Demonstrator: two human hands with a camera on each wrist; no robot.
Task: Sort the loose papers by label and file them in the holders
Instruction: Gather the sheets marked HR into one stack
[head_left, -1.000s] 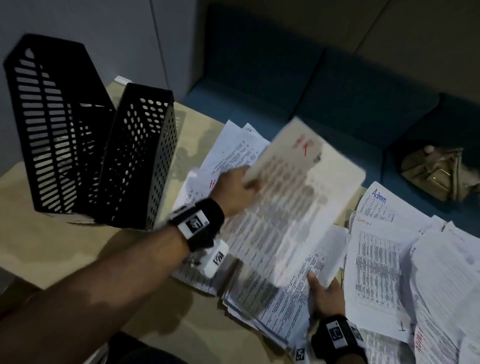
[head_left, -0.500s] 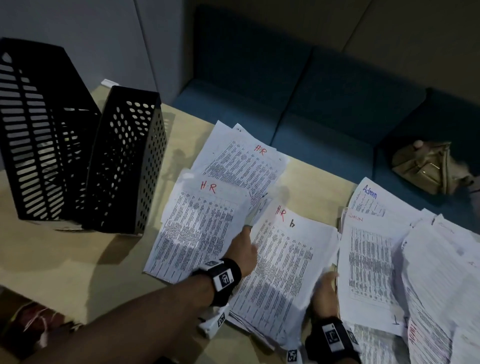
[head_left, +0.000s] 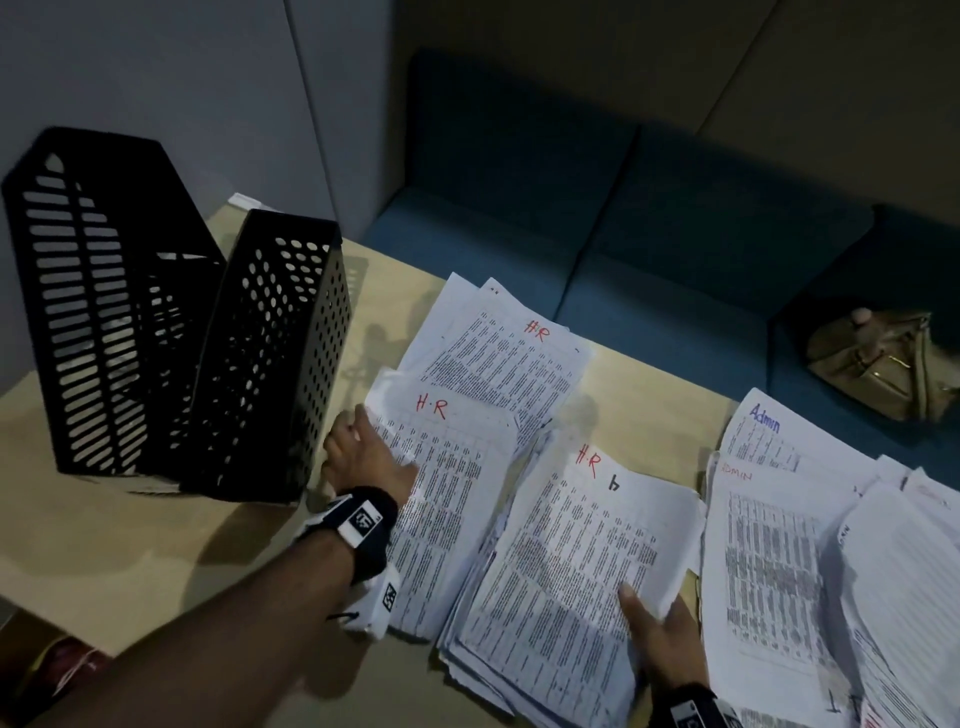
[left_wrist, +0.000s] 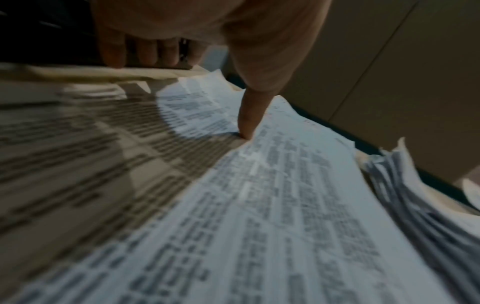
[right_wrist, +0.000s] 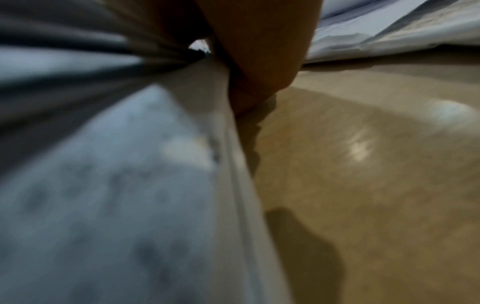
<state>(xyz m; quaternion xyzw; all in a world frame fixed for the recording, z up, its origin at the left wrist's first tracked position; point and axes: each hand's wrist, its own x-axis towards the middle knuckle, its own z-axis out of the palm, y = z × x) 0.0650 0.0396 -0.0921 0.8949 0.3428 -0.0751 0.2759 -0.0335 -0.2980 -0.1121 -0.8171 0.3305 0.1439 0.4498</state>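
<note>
**Thin paper sheets, taken at the edge**

The loose white printed papers with red "H.R" labels (head_left: 447, 499) lie in overlapping piles on the pale wooden table (head_left: 130, 545), just beside the two black perforated plastic holders (head_left: 208, 353). The left hand (head_left: 363, 457) holds the left edge of one sheet, fingers under it and thumb on top. The right hand (head_left: 660, 639) lies with straight fingers on the middle pile. The sheets seem light, limp and slippery, so I would grip a whole pile at its long edge and support it underneath.
</note>
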